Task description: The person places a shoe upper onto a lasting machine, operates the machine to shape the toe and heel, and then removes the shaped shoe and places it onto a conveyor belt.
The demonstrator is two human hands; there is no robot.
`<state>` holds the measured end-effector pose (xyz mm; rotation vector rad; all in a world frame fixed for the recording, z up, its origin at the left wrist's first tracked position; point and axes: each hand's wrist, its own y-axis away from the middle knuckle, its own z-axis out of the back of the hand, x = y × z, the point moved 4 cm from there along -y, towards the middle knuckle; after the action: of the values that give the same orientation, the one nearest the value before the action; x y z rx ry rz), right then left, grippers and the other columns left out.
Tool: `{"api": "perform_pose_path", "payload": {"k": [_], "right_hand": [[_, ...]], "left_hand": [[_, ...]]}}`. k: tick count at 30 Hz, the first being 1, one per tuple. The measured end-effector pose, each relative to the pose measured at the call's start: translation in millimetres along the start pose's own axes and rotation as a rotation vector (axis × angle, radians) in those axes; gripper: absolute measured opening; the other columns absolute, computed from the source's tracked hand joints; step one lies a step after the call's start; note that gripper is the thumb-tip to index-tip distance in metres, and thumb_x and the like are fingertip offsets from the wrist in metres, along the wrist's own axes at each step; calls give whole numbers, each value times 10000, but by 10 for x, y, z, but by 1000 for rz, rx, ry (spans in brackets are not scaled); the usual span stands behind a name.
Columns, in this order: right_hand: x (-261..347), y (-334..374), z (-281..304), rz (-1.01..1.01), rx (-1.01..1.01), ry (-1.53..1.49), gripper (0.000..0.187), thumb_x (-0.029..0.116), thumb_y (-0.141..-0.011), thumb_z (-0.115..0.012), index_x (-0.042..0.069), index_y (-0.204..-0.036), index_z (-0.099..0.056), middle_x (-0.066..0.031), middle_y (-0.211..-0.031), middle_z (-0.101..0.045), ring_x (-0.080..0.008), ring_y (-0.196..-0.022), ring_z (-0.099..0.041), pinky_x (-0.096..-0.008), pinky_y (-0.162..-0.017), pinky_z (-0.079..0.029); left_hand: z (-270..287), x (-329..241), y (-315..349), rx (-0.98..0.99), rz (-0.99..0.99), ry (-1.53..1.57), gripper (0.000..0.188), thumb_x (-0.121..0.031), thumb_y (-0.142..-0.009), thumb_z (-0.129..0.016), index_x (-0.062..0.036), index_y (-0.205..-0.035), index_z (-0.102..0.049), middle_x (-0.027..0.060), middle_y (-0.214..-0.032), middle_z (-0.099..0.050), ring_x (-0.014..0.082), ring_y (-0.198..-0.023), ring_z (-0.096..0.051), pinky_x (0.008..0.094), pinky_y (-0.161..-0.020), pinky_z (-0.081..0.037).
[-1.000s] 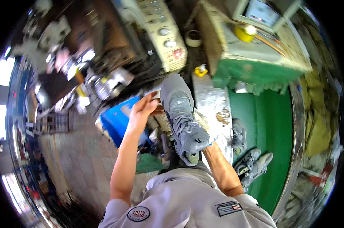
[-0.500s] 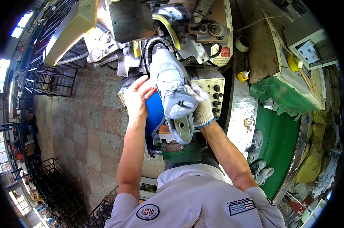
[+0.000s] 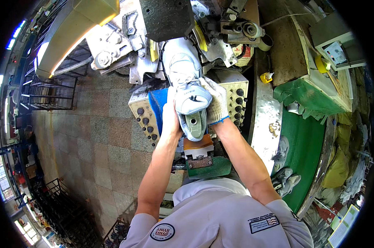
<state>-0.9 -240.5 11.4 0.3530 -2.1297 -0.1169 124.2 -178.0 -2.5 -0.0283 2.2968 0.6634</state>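
A light grey-blue shoe upper (image 3: 182, 68) on a greenish shoe last (image 3: 194, 121) points away from me, its toe set in the machine under a dark metal plate (image 3: 166, 18). Its laced throat faces up, and a round hole shows in the heel end of the last. My bare left hand (image 3: 170, 113) presses along the shoe's left side near the heel. On the opposite side my right hand (image 3: 216, 102), in a white knitted glove with a blue cuff, grips the shoe. Yellow pads (image 3: 200, 36) flank the toe; the toe tip is hidden.
Knob panels (image 3: 237, 99) stand on both sides below the machine head. A yellowish lamp-like housing (image 3: 75, 33) juts in at upper left. To my right, several grey shoes (image 3: 283, 177) sit on a green belt (image 3: 302, 153) behind a worn metal rail (image 3: 266, 132).
My left hand has come from beside the shoe to press against its side. The shoe has moved forward relative to the machine, its toe now under the dark plate.
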Motion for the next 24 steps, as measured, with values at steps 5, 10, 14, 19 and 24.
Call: {"api": "perform_pose_path", "payload": {"k": [5,10,14,19,24], "right_hand": [[-112,-63,54,163,-39,268,369,221,-962,-693,-54,-1207,-684,-93,-1046,-727,-122,-905,-655,-270,-816,-539],[-146,-43,42,249,-59,323,413,311,-967,-699,-57,-1154,-702,-71,-1016,-723,-106,-876,-637,-261,-773,-530],[-319,30,86,-83,-168,135,376,354,-992,-670,-18,-1010,-723,-19,-913,-711,-79,-794,-595,-266,-706,-504],[-271,-27,89,174,-137,519,354,309,-1011,-626,-28,-919,-690,-113,-811,-691,-139,-707,-592,-326,-657,-499],[-233,-61,75,426,-68,782,274,194,-1045,-538,9,-904,-683,-174,-810,-683,-317,-717,-651,-399,-627,-514]], "left_hand": [[78,-21,-92,26,-42,-75,533,-454,-1073,-469,17,-1268,-626,106,-1144,-700,173,-988,-675,332,-862,-541],[137,-21,-129,40,-91,-139,504,-419,-1087,-454,23,-1249,-635,85,-1120,-697,144,-986,-657,306,-855,-529],[141,-27,-160,76,-154,-204,486,-405,-1096,-437,7,-1250,-643,66,-1119,-693,124,-982,-639,291,-861,-519],[187,-104,-191,122,-309,-455,519,-424,-1094,-437,25,-1189,-679,67,-1089,-704,116,-976,-619,276,-854,-500],[191,-88,-178,143,-442,-406,470,-338,-1100,-418,44,-1160,-684,86,-1090,-712,143,-987,-617,314,-911,-481]]}}
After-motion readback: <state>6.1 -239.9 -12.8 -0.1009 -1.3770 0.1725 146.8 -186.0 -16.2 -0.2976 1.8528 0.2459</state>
